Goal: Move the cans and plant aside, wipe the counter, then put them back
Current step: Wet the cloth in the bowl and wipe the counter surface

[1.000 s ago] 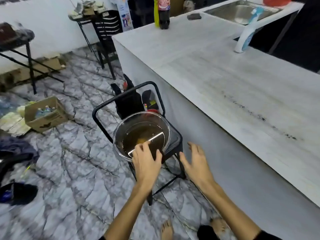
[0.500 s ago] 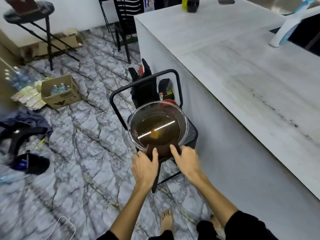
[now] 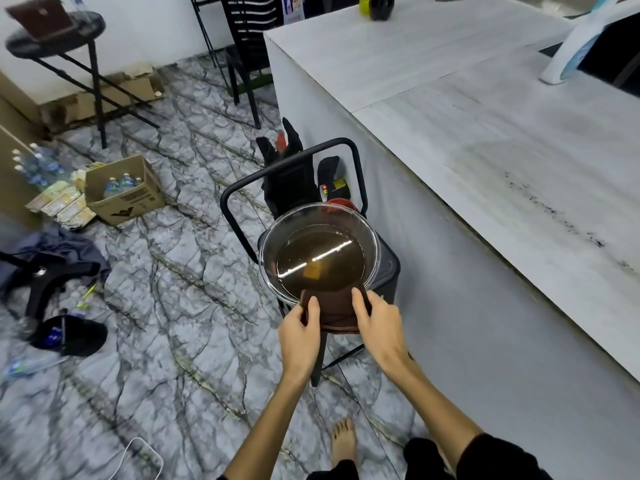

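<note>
Landmark: a clear bowl (image 3: pixel 318 249) of brown liquid is set on a black chair (image 3: pixel 388 268), just beside the desk (image 3: pixel 485 140) wall.
Edges: the desk's near edge runs right of the bowl; open marble floor (image 3: pixel 166 306) lies left of it.
Grip, left hand (image 3: pixel 299 341): fingers curled on a dark brown cloth (image 3: pixel 334 311) at the bowl's near rim.
Grip, right hand (image 3: pixel 379 325): the same cloth is pinched on its right side.
Around: a cardboard box (image 3: pixel 121 190) of bottles left of the bowl; a spray bottle (image 3: pixel 571 50) and a cola bottle (image 3: pixel 381 5) far across the desk.
Cans, plant: not seen.

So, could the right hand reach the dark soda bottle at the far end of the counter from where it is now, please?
Probably not. The right hand is down at the bowl on the chair, gripping the brown cloth. The bottle stands across the whole counter; nothing blocks the way, but a step closer looks needed.
</note>
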A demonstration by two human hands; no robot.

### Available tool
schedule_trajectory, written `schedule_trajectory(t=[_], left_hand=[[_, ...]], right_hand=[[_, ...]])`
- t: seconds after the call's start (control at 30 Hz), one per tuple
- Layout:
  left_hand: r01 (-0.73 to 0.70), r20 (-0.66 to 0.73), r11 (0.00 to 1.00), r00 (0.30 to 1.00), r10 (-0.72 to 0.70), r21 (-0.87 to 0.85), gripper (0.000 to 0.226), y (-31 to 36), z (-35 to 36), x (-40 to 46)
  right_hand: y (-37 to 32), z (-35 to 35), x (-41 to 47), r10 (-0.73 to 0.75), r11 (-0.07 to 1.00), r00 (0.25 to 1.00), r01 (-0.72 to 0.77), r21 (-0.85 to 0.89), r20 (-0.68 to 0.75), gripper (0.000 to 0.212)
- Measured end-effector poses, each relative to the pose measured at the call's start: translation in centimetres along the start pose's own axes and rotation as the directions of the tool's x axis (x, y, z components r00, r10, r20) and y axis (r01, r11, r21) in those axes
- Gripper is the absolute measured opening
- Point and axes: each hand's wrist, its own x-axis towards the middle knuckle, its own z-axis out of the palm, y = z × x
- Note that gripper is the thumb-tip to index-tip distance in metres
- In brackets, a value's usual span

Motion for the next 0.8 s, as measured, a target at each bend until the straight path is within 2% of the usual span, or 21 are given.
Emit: schedule_trajectory(t=[0.13, 0.23, 0.4, 0.53, 0.7, 0.8], left_hand=[[-0.121, 0.079, 0.989, 0.989, 0.128, -0.086, 0.037, 2.0, 0.8, -0.8], [-0.216, 0.131, 0.97, 0.964, 0.23, -0.115, 0.039, 4.5, 2.4, -0.4], [-0.364, 0.238, 0.923, 0.893, 0.383, -0.122, 0.033, 9.9, 7.8, 0.1], [-0.446, 0.302, 0.886, 0.833, 0.463, -0.126, 0.023, 14.5, 13.8, 1.0], [-0.528, 0.325, 0.844, 0.785, 0.527, -0.094, 0.026, 19.3, 21.9, 2.6], [-0.571, 0.336, 0.818, 0.759, 0.557, -0.065, 0.029, 21.5, 25.9, 4.4]], right_hand=[[-0.2, -2.6, -0.5, -0.013, 0.999, 0.997, 0.016, 0.037, -0.079, 0.042], [-0.3, -5.9, -0.2, -0.015, 1.0, 0.987, 0.019, 0.024, -0.159, 0.04], [0.9, -12.9, 1.4, 0.059, 0.995, 0.945, -0.082, -0.057, -0.321, 0.049], [3.2, -18.5, 3.6, 0.046, 0.981, 0.879, -0.13, -0.145, -0.474, 0.05], [6.5, -25.0, 8.3, -0.087, 0.929, 0.811, -0.144, -0.34, -0.579, 0.047], [7.7, -27.9, 11.6, -0.049, 0.874, 0.839, -0.227, -0.43, -0.541, 0.046]])
